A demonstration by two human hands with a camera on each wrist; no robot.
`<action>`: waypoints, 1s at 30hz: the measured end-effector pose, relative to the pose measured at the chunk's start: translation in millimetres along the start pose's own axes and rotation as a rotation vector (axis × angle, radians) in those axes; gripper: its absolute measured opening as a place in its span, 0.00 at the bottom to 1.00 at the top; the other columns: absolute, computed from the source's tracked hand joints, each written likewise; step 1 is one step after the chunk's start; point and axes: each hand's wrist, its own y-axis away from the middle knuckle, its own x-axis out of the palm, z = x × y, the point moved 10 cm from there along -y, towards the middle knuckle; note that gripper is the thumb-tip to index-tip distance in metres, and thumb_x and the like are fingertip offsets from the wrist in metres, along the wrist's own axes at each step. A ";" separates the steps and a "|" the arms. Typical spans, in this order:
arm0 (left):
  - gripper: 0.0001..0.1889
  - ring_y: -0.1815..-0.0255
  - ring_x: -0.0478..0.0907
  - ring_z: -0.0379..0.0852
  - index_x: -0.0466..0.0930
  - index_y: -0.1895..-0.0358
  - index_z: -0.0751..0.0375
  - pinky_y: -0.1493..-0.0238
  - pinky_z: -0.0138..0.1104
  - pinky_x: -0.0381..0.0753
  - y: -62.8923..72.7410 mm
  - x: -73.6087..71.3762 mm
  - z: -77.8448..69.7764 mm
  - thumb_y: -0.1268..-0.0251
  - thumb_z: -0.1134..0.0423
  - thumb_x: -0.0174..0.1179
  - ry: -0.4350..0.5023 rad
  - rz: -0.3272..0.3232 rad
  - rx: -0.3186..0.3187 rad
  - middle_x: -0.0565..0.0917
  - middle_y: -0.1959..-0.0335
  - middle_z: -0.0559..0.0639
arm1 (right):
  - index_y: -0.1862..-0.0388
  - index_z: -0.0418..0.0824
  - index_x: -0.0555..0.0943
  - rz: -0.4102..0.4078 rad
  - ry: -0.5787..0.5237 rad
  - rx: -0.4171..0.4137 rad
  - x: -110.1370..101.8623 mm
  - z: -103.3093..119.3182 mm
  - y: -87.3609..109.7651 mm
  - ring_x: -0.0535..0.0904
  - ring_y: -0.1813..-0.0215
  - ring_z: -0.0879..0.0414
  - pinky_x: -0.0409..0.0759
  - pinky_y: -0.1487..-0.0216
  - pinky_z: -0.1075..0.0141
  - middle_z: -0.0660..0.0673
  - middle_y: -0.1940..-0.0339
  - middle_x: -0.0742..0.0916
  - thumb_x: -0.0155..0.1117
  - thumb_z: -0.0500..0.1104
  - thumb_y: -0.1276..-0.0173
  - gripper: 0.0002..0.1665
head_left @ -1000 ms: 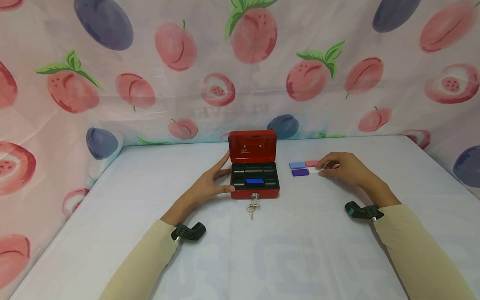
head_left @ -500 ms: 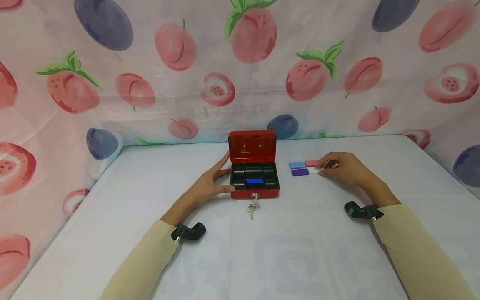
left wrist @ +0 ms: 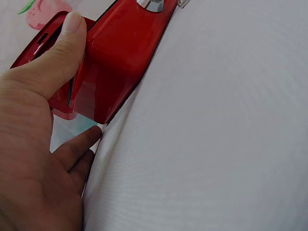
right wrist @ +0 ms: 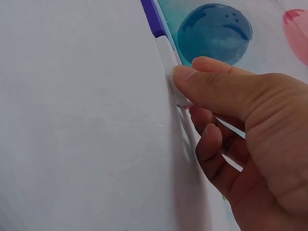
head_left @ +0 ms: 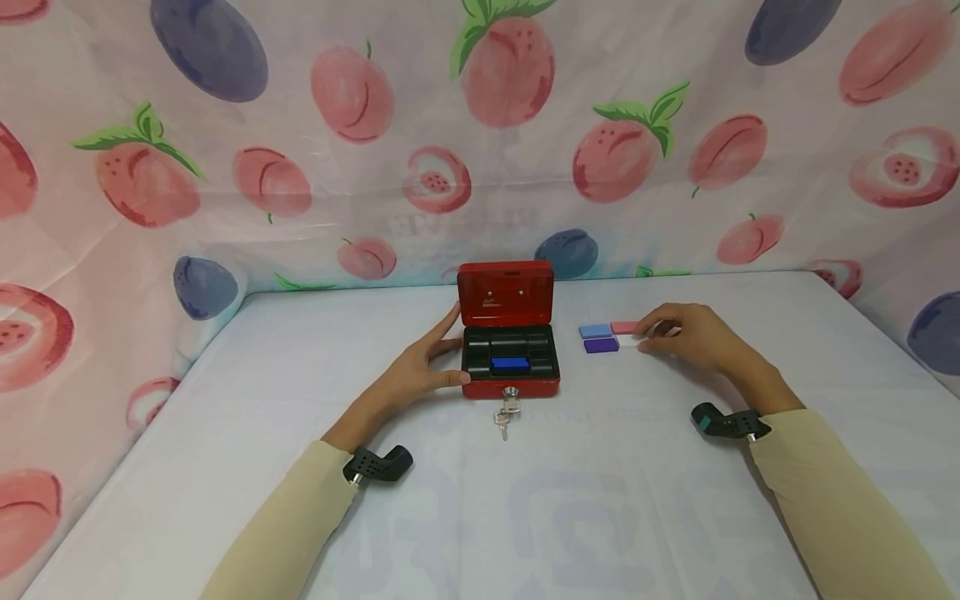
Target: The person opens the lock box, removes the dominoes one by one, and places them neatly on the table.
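Note:
A red cash box (head_left: 510, 388) stands with its lid (head_left: 506, 293) raised and keys (head_left: 502, 422) hanging at its front lock. Inside its black tray (head_left: 487, 340) lies a blue block (head_left: 510, 363). My left hand (head_left: 408, 371) rests at the box's left side, thumb on the front corner and index finger reaching to the lid. With thumb and fingers my right hand (head_left: 690, 333) pinches a small white block (right wrist: 167, 53) lying on the cloth. Beside it are a purple block (head_left: 602, 345), a light blue block (head_left: 596, 332) and a pink block (head_left: 622, 327), partly behind the fingers.
A white cloth (head_left: 585, 500) covers the table. Its far edge meets a hanging fruit-print curtain (head_left: 510, 167) right behind the cash box. Each wrist wears a black camera mount, one on the left (head_left: 377, 463) and one on the right (head_left: 729, 422).

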 end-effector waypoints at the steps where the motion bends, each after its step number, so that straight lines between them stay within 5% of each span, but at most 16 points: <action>1: 0.52 0.30 0.62 0.54 0.41 0.24 0.31 0.31 0.57 0.49 0.0 0.1 -0.3 0.44 0.60 0.70 0.001 0.001 -0.002 0.66 0.31 0.59 | 0.58 0.46 0.86 -0.001 0.000 0.000 -0.8 0.2 0.2 0.76 0.60 0.50 0.75 0.61 0.61 0.46 0.64 0.84 0.72 0.42 0.40 0.11; 14: 0.51 0.31 0.61 0.60 0.42 0.22 0.47 0.32 0.57 0.50 13.3 -0.4 -38.9 0.42 0.65 0.68 0.007 0.017 -0.008 0.66 0.33 0.66 | 0.57 0.46 0.86 -0.013 0.005 0.020 -8.6 4.6 1.4 0.76 0.56 0.48 0.76 0.61 0.60 0.45 0.59 0.84 0.70 0.44 0.38 0.10; 25: 0.51 0.31 0.61 0.60 0.41 0.22 0.47 0.32 0.57 0.51 11.0 -0.4 -33.0 0.42 0.64 0.68 -0.010 0.019 -0.019 0.67 0.33 0.65 | 0.56 0.45 0.86 -0.058 0.025 -0.073 -14.4 23.2 -1.7 0.76 0.58 0.51 0.77 0.59 0.58 0.47 0.63 0.84 0.68 0.46 0.36 0.11; 30: 0.52 0.30 0.61 0.58 0.40 0.23 0.39 0.31 0.57 0.49 4.2 0.2 -12.6 0.43 0.63 0.69 -0.006 0.009 -0.014 0.67 0.32 0.63 | 0.56 0.44 0.86 -0.077 0.018 -0.080 -16.6 32.1 -2.5 0.78 0.58 0.51 0.78 0.61 0.61 0.48 0.61 0.85 0.69 0.42 0.37 0.10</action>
